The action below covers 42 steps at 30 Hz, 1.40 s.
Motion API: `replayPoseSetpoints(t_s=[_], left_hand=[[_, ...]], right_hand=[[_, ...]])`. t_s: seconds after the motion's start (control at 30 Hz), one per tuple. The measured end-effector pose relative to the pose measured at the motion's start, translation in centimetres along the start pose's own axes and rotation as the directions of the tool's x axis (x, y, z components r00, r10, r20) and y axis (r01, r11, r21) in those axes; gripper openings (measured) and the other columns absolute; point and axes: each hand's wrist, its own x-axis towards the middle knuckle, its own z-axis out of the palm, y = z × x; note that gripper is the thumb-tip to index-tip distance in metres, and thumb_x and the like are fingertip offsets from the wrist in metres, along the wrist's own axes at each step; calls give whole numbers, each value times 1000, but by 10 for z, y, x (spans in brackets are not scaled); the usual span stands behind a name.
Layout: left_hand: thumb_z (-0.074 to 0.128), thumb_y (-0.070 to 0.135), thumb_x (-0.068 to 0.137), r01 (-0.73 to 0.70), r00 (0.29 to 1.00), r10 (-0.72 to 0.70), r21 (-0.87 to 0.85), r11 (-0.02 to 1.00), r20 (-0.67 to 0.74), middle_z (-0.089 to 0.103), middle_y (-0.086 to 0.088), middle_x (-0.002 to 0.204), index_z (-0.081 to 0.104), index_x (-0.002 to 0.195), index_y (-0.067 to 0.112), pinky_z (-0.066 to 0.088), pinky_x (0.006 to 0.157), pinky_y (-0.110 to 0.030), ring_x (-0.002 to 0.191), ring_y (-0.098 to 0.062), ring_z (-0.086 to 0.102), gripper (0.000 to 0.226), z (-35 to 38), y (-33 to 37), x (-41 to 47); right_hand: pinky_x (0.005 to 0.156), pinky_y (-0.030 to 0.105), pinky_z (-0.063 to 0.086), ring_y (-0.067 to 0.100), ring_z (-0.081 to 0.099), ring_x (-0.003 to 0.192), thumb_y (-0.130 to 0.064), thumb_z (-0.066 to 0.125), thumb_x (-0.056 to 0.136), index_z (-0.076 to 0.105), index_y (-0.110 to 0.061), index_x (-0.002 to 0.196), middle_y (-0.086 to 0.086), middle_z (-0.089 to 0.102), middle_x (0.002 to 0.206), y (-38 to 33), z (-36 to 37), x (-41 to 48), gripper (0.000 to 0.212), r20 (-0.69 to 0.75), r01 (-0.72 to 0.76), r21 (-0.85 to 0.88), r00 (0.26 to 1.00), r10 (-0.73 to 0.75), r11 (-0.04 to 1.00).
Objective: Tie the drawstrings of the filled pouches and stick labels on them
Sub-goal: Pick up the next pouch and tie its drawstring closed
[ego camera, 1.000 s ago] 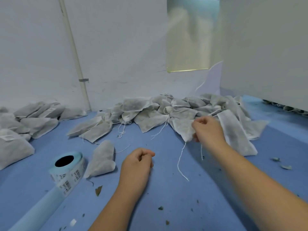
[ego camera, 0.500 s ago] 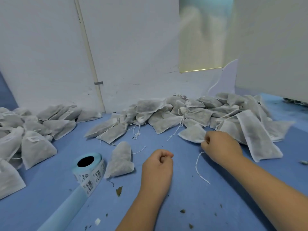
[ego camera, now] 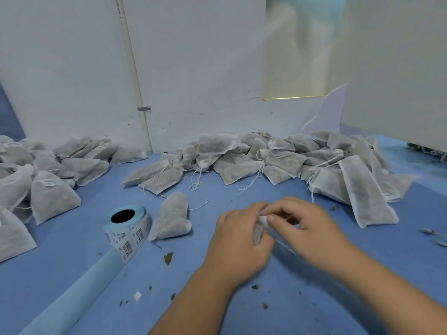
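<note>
The blue surface (ego camera: pixel 217 189) carries everything, with a white wall (ego camera: pixel 193 68) standing behind it. Along the back, centre to right, lies the big heap of pouches (ego camera: pixel 278 160), many with loose strings trailing onto the surface. At your left is a second heap, the labelled pouches (ego camera: pixel 53 197), some showing a small white sticker.

Your left hand (ego camera: pixel 238 240) and right hand (ego camera: pixel 307 228) meet near the middle of the surface, in front of the big heap. Both are curled in tight, fingers (ego camera: pixel 254 210) narrow and bent. Between them they hold the held pouch (ego camera: pixel 260 228), a crumpled white bundle mostly hidden by your hands. Your right thumb presses on its top, and a thin string hangs blurred below.

To the left of your hands stands the label roll (ego camera: pixel 128 226), its blue backing strip running toward you. Just beside it lies a single pouch (ego camera: pixel 173 218). Leaf scraps (ego camera: pixel 168 258) dot the surface near your wrists.
</note>
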Motion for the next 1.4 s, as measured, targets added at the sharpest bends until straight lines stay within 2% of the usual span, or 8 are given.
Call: replayPoseSetpoints(t_s=[0.13, 0.27, 0.6, 0.7, 0.87, 1.0, 1.13, 1.4], left_hand=[[42, 37, 75, 119, 991, -117, 31, 992, -66, 52, 20, 95, 57, 120, 32, 33, 92, -24, 99, -9, 51, 47, -2, -2, 0], [40, 36, 75, 197, 972, -193, 18, 980, -135, 58, 15, 104, 60, 114, 28, 36, 97, -31, 104, -10, 50, 45, -6, -4, -1], [61, -9, 57, -98, 973, 157, 314, 944, -170, 68, -1, 93, 71, 97, 14, 42, 101, -42, 90, -24, 66, 47, 2, 1, 0], [46, -7, 67, -61, 991, 84, 208, 976, -102, 55, 5, 74, 57, 79, 18, 33, 69, -26, 73, -23, 53, 30, 2, 4, -1], [46, 22, 79, 55, 995, -52, -37, 998, 87, 50, 14, 70, 49, 83, 35, 30, 59, -17, 72, -1, 47, 14, -1, 0, -5], [44, 50, 83, 115, 986, -103, -90, 989, 128, 54, 19, 66, 54, 99, 39, 30, 56, -16, 66, 1, 49, 22, -2, 6, -5], [44, 33, 100, 144, 985, -128, -142, 979, 120, 57, 9, 62, 51, 91, 34, 39, 59, -31, 59, -7, 49, 11, -4, 12, 0], [54, 15, 87, 384, 923, -281, -549, 743, 264, 71, 2, 65, 69, 59, 26, 51, 59, -19, 60, -9, 64, 34, -17, 32, 7]], right_hand=[[60, 21, 47, 13, 63, 63, -15, 63, 90, 68, -22, 92, -5, 66, 80, -1, 5, -1, 9, 96, -313, 238, 950, 298, 919], [39, 20, 31, 13, 42, 39, -19, 60, 93, 63, -11, 79, 4, 63, 61, -2, 3, -1, 16, 334, -534, 208, 826, 454, 819], [51, 23, 29, 9, 30, 47, -20, 55, 95, 73, -18, 75, -5, 33, 54, -2, -11, -1, 26, 395, -492, 426, 856, 332, 759], [50, 23, 31, 12, 35, 50, -23, 67, 84, 71, -14, 71, 0, 38, 55, -3, -15, 1, 16, 405, -476, 558, 871, 278, 680], [53, 23, 40, 15, 48, 55, -19, 64, 78, 68, -10, 68, 4, 49, 58, -1, -19, 3, 14, 419, -482, 625, 871, 257, 614], [40, 23, 31, 12, 30, 40, -17, 55, 80, 60, -4, 74, 0, 29, 49, 1, -26, 6, 15, 374, -489, 747, 869, 325, 450], [37, 16, 14, 5, 16, 35, -11, 49, 89, 57, -5, 72, -6, 19, 47, 5, -33, 9, 20, 324, -483, 757, 863, 388, 441], [37, 17, 11, 8, 9, 39, -16, 56, 73, 61, -9, 59, -7, 19, 44, 5, -41, 11, 16, 259, -413, 828, 881, 396, 379]])
